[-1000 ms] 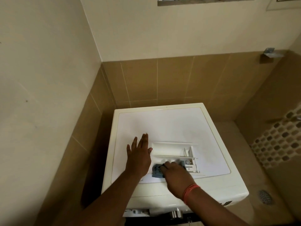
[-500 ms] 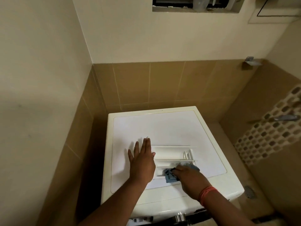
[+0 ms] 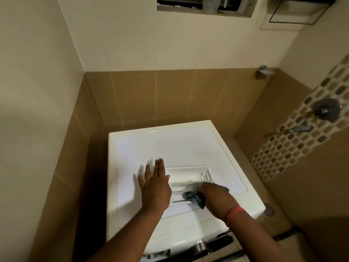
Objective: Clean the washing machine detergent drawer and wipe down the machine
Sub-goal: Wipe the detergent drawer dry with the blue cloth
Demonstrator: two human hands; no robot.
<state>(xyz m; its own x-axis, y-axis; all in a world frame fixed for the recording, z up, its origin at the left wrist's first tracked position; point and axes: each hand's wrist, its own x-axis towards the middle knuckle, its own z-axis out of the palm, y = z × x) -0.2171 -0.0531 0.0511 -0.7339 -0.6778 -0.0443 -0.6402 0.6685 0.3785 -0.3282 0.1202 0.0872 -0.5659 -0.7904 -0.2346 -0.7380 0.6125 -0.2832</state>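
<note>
Cloth point(image 3: 194, 197) (seemingly gripped) in drawer point(image 3: 186, 173)

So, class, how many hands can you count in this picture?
2. The left hand lies flat on the washing machine top; the right hand holds a blue cloth in the detergent drawer.

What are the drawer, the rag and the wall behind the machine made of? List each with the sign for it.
Detergent drawer: looks like white moulded plastic, smooth, with thin ribs and dividers.
Rag: soft blue-grey cloth, bunched into creases under the right hand.
Wall tiles: probably glazed ceramic, tan, with pale grout lines and a faint sheen; plain cream paint or plaster above.
</note>
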